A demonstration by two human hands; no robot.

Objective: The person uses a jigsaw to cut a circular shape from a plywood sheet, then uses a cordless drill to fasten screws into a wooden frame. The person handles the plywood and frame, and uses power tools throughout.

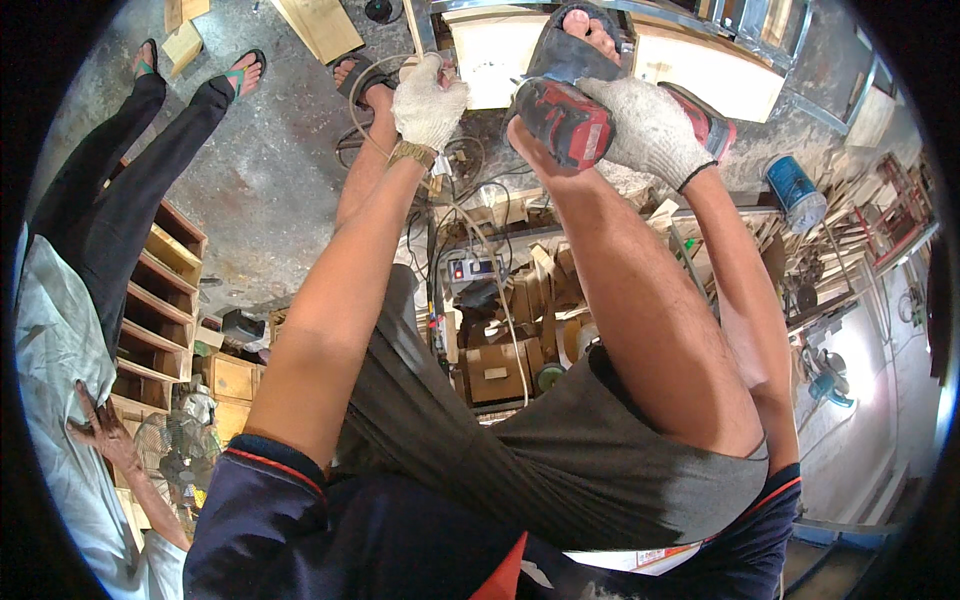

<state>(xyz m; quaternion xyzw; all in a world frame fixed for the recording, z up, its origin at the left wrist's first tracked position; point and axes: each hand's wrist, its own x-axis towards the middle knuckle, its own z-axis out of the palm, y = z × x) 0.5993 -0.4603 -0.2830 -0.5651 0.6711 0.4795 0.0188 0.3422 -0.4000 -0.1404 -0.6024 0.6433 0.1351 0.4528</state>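
My left hand, in a white knit glove, is curled beside a pale wooden board and a looped cable; what its fingers hold is unclear. My right hand, also gloved, grips a red and black cordless power tool, whose front end is hidden. Just above the tool, my right foot in a black sandal rests over the board. A second red and black item shows partly behind my right hand.
A co-worker's legs and hand are at left, beside stacked wooden boxes and a fan. Metal frames, a blue bucket, wood scraps and tangled cords lie around me.
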